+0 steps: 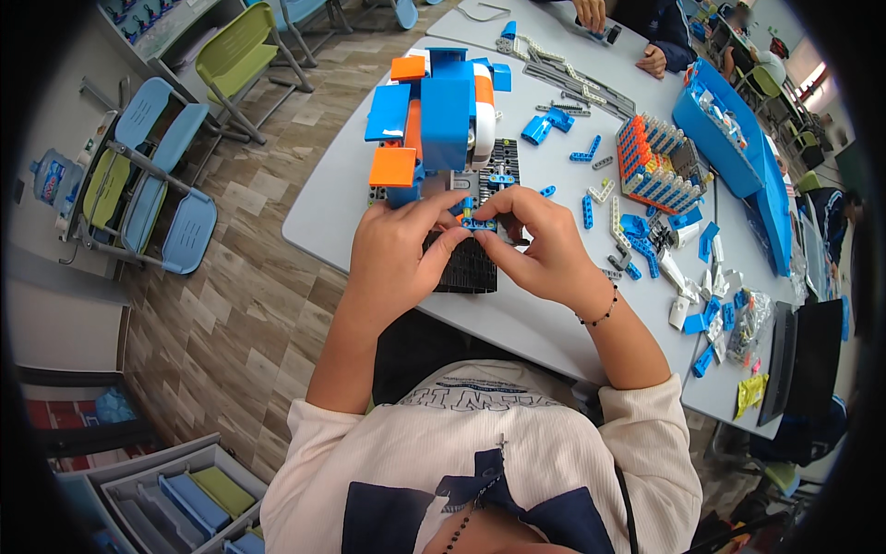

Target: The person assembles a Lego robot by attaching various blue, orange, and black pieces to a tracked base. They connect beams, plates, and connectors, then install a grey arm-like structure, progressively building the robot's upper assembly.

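Blue beam, a short holed building piece, sits just above the middle of the frame, pinched at its ends between the two hands. The left hand closes its thumb and forefinger on the beam's left end; the right hand closes its fingertips on the right end, with a dark bead bracelet on its wrist. Both hands rest over a black studded plate that lies flat on the grey table.

Directly above the beam, touching the plate's upper part, stands a blocky model of blue, orange and white panels. Whether the beam already touches the model cannot be told, since the fingers cover the joint.

To the right of the hands, loose blue, white and grey pieces lie scattered on the table. Further up and right lies a block of orange and blue pegs, and beside it a blue tray with small parts. Grey beams lie in a row near the top centre.

At the top edge, another person's hands rest on the far side of the table. Green and blue chairs stand on the wood-pattern floor at the left. In the lower left corner a grey drawer unit holds blue and green trays.
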Motion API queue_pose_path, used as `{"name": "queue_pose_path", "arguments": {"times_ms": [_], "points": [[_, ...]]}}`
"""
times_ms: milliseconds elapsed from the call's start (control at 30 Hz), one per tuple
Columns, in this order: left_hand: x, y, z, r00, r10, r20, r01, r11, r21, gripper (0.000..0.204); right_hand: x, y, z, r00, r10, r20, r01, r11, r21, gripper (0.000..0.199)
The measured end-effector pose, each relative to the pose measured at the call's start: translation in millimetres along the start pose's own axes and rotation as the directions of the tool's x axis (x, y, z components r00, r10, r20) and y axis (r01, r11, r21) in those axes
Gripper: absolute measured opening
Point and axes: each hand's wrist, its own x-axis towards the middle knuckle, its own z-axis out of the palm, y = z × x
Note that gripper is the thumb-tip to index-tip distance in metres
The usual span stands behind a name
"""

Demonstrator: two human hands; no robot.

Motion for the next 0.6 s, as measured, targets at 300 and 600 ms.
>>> {"name": "queue_pose_path", "arguments": {"times_ms": [300, 600], "points": [[-2.4, -3.9, -1.7, 0.998, 0.054, 0.022, -0.054, 0.998, -0.014, 0.037, 2.6, 6.6, -2.0, 0.965, 0.241, 0.106, -0.261, 0.927, 0.269, 0.019], [-2.5, -6.5, 1.9, 1.0, 0.029, 0.006, -0.028, 0.997, -0.073, 0.035, 1.9, 7.0, -0.4, 0.96, 0.258, 0.105, -0.278, 0.909, 0.31, 0.018]]}}
